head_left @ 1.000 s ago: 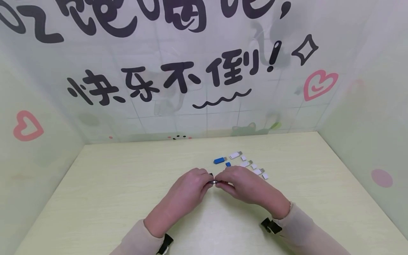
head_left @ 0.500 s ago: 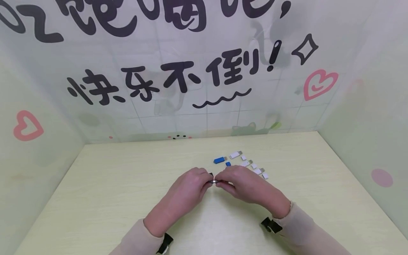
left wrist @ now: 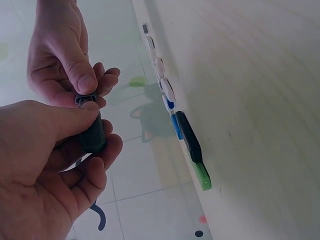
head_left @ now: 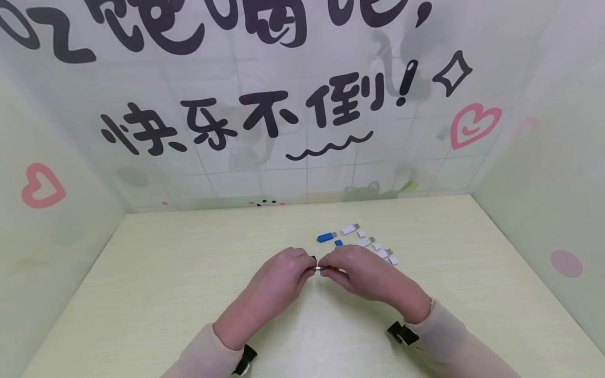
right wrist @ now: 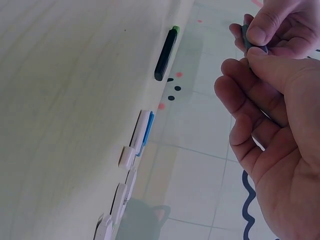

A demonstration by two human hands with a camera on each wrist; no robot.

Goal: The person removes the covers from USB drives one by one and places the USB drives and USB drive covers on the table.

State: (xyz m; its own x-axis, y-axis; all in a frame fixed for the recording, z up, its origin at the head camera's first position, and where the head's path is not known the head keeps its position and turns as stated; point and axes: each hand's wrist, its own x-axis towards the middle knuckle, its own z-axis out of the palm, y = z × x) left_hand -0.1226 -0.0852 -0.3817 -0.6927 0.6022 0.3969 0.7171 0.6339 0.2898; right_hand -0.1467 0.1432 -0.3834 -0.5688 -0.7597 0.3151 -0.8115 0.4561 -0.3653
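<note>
Left hand (left wrist: 42, 150) pinched the dark USB stick (left wrist: 93, 138), right hand (left wrist: 57, 52) pinched its cap (left wrist: 80, 97), presumably so both lined up end-to-end.

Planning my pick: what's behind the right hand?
Head view: blue stick, blue cap, three white sticks, three white caps. The right hand hides parts of some; anything fully covered is unseen.

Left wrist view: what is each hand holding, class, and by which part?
The left hand holds a dark USB stick by its body; the right hand pinches the small dark cap at the connector end.
</note>
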